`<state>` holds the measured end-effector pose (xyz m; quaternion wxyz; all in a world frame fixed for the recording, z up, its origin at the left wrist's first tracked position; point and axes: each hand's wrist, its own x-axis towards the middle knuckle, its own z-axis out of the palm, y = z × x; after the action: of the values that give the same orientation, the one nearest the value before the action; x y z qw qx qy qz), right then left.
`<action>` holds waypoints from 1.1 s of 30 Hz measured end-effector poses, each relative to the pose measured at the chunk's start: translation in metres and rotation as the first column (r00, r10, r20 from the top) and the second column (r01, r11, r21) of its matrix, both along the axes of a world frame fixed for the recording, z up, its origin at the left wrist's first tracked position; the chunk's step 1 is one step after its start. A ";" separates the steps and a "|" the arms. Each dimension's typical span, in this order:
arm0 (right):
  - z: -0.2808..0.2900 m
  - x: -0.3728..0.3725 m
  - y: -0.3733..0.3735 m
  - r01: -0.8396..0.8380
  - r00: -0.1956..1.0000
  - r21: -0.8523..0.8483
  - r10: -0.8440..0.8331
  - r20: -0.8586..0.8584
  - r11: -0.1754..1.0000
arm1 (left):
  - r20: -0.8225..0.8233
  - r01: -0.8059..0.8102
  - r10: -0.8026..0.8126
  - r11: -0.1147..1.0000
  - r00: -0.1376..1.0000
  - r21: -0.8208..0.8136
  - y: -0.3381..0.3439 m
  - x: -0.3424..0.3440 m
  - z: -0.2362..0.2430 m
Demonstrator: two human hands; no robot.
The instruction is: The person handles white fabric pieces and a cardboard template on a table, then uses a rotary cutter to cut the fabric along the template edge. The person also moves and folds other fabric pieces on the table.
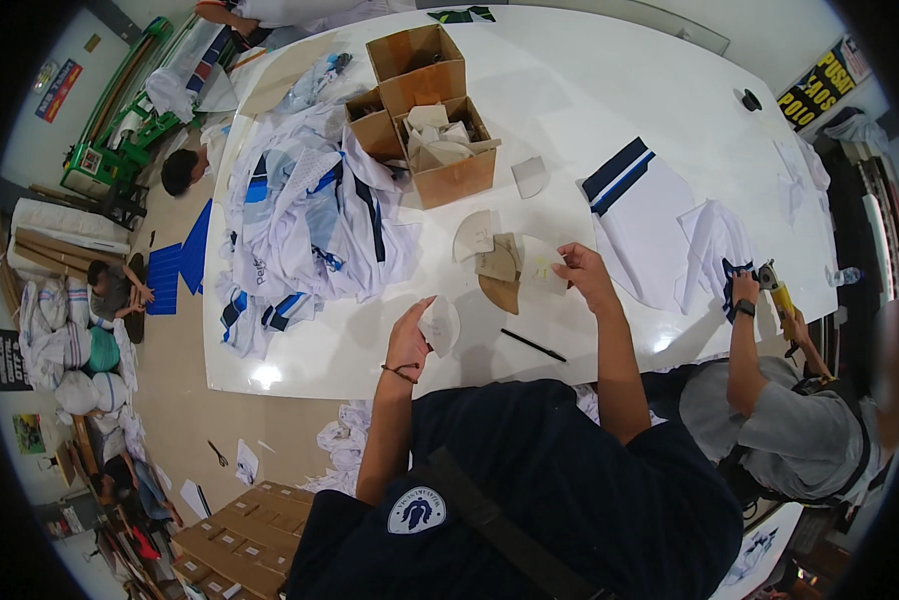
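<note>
My left hand (408, 346) is closed on a white curved card piece (440, 325), held near the table's front edge. My right hand (584, 275) pinches the edge of a larger pale curved piece (538, 258), which has small yellow marks. Beside it lie brown card pieces (500, 290), partly overlapping, and a beige curved piece (473, 236). A black pen (533, 344) rests on the white table (690, 100) below my right hand. A separate translucent piece (529, 175) sits farther back.
Cardboard boxes (450, 185), one holding card pieces, stand beside heaped white fabric (310, 220). Striped fabric (625, 225) lies rightward. A co-worker (770, 410) at my right holds a yellow cutting tool (778, 298). Other people (110, 290) are on the left floor, near stacked cartons (240, 540).
</note>
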<state>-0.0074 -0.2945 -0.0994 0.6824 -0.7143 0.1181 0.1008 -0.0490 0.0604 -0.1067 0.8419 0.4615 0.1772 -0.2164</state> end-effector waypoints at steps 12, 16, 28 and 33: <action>-0.018 0.034 0.035 0.192 0.976 0.124 -0.202 0.075 0.973 | -0.042 0.015 -0.016 0.999 0.999 -0.038 0.003 0.007 -0.004; -0.048 0.043 0.073 0.062 0.992 -0.607 0.020 0.127 0.793 | -0.002 0.011 -0.011 1.000 1.000 -0.012 0.004 0.007 -0.014; -0.025 0.053 0.071 -0.116 0.985 -0.434 0.161 0.067 0.893 | -0.021 0.020 -0.019 0.999 1.000 0.038 0.003 0.002 0.001; 0.000 0.037 0.049 -0.087 0.990 -0.169 0.066 -0.123 0.982 | -0.072 -0.002 0.004 1.000 0.997 0.017 0.005 0.003 0.009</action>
<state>0.0295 -0.2459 -0.0990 0.6049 -0.7681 0.1385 0.1579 -0.0459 0.0653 -0.0981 0.8313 0.4603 0.2099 -0.2300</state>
